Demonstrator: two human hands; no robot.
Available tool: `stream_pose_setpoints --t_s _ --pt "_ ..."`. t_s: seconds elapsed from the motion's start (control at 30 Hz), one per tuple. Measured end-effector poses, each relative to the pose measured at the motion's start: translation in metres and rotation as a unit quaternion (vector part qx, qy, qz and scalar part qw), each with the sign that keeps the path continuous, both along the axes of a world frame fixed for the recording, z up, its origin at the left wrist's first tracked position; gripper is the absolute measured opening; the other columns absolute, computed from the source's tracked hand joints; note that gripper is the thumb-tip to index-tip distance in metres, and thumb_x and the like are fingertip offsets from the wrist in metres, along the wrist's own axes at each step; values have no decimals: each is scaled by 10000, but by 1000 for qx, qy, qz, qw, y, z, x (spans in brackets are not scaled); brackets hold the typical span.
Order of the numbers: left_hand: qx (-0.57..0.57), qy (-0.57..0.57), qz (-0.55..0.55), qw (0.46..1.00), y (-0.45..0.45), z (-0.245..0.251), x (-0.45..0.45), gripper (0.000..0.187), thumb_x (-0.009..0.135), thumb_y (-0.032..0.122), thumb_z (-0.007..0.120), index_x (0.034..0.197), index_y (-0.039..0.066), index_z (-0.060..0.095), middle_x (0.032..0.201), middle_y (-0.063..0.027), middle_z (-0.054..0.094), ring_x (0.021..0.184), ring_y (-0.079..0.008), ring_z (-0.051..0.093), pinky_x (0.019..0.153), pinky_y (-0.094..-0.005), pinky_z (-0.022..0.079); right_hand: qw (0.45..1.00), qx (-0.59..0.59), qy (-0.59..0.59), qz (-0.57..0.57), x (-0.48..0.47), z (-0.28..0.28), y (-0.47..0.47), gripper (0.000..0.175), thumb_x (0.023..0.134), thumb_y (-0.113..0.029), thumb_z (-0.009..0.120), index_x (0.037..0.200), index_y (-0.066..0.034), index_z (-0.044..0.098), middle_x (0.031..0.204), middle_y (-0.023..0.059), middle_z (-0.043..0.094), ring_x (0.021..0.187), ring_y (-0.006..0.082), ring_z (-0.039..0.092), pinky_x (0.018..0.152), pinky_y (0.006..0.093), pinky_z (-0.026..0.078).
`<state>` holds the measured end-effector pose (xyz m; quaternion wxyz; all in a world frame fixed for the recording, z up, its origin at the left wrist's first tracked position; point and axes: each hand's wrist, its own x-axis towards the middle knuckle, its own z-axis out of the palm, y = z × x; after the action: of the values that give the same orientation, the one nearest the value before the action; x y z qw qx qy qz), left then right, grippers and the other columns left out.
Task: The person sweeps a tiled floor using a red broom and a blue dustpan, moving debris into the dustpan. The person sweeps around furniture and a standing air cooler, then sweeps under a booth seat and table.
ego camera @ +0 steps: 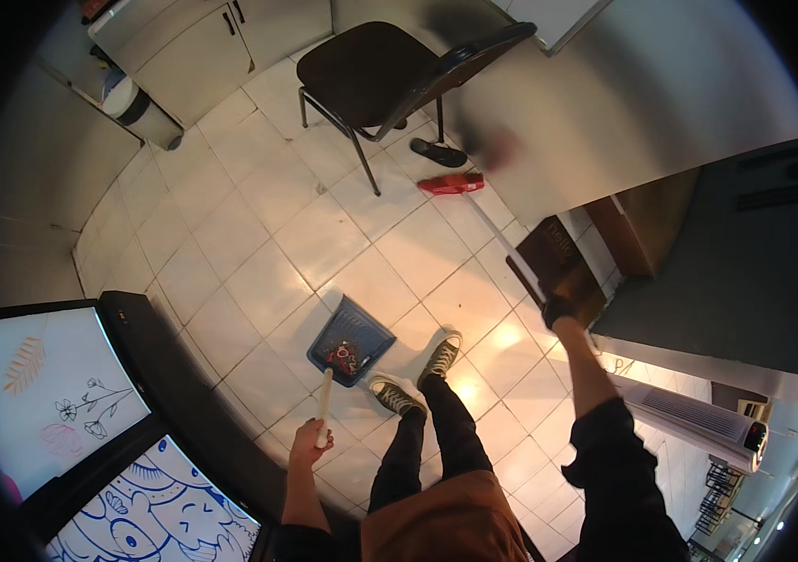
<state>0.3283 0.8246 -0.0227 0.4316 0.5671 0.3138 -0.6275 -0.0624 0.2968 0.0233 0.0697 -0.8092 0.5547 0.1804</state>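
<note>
My left hand (309, 444) grips the pale handle (326, 400) of a blue plastic dustpan (374, 330). Debris (344, 357), including red and light scraps, lies gathered near the back of the pan. To the right, my outstretched right hand (559, 310) is closed on the white stick (504, 242) of a broom; the hand looks dark, and I cannot tell whether from a glove or shadow. The broom's red head (452, 184) with red bristles is at the floor near the wall, beside a black slipper (439, 152). Dustpan and broom head are well apart.
A dark chair (371, 70) with metal legs stands ahead on the tiled floor (286, 232). A brown doormat (560, 260) bearing writing lies at right. White cabinets (188, 63) and a bin (135, 109) stand far left. Lit display screens (55, 393) flank my left side.
</note>
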Motion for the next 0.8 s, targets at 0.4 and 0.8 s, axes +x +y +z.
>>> stream_pose_setpoints --t_s 0.4,0.8 --pt "24 -9 -52 998 5 -30 17 261 948 145 478 1155 -10 447 812 -139 506 638 -220 519 500 -342 454 951 268 47 -147 -42 49 220 679 917 -265 495 1506 -214 161 968 271 649 920 412 641 809 498 507" --pt "49 -45 -152 986 -24 -46 55 261 926 134 479 1096 -59 438 712 -128 503 542 -224 520 430 -355 442 961 211 104 -148 -76 147 211 597 913 -205 474 1455 -58 272 904 220 654 820 344 664 713 461 534"
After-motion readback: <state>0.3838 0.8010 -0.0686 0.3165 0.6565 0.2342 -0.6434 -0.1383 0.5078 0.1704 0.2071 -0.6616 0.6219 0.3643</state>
